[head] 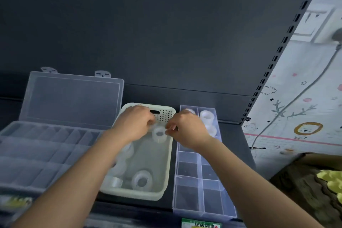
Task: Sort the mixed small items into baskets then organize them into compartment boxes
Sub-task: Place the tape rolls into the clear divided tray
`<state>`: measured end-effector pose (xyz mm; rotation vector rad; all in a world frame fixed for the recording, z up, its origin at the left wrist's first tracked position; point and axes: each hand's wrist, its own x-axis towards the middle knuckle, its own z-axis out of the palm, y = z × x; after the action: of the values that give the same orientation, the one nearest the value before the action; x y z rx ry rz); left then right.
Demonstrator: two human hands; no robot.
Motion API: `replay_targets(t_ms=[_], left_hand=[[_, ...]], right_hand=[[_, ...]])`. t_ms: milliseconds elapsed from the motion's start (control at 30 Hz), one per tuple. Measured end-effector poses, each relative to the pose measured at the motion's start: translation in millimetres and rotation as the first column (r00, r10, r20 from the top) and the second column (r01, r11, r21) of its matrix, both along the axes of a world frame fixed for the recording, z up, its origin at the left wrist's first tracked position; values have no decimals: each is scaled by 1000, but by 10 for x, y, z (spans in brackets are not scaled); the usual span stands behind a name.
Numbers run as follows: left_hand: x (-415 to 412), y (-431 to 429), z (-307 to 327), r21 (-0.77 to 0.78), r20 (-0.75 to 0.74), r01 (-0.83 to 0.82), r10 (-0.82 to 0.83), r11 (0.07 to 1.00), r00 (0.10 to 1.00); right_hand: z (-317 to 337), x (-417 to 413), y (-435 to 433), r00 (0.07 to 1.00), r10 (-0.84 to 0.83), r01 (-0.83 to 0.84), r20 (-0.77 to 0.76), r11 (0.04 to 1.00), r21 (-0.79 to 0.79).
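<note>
A cream basket (162, 181) sits in the middle of the dark shelf and holds several clear tape rolls (142, 181). Over its far end my left hand (135, 122) and my right hand (187, 127) both pinch one clear tape roll (159, 134), held upright above the basket floor. To the right lies a clear compartment box (188, 200); its far compartments hold tape rolls (206, 115), the near ones show bare bottoms. Motion blur hides how the fingers grip.
An open clear organizer case (37, 153) with raised lid (74, 98) stands at the left. A slotted shelf upright (277, 52) bounds the right side. Beyond it are a patterned floor mat (296, 116), a cable (296, 98) and a brown box with yellow items (329, 181).
</note>
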<state>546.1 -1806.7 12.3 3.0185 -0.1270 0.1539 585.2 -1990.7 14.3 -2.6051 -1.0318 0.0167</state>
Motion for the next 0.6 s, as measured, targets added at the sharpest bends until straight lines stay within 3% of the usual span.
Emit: replay_targets(t_ms=[167, 367, 500, 600], left_hand=[[-369, 421, -97, -5, -270, -85, 81, 996, 960], [-561, 483, -140, -25, -248, -98, 88, 995, 965], [-543, 501, -134, -1, -253, -103, 100, 995, 962], [-525, 533, -117, 18, -276, -93, 95, 995, 956]], right_hand=[[-118, -284, 376, 978, 196, -203, -68, 974, -104], [-227, -556, 636, 888, 384, -458, -252, 787, -413], [-280, -576, 688, 908, 363, -419, -209, 797, -434], [-293, -515, 680, 967, 235, -254, -97, 878, -406]])
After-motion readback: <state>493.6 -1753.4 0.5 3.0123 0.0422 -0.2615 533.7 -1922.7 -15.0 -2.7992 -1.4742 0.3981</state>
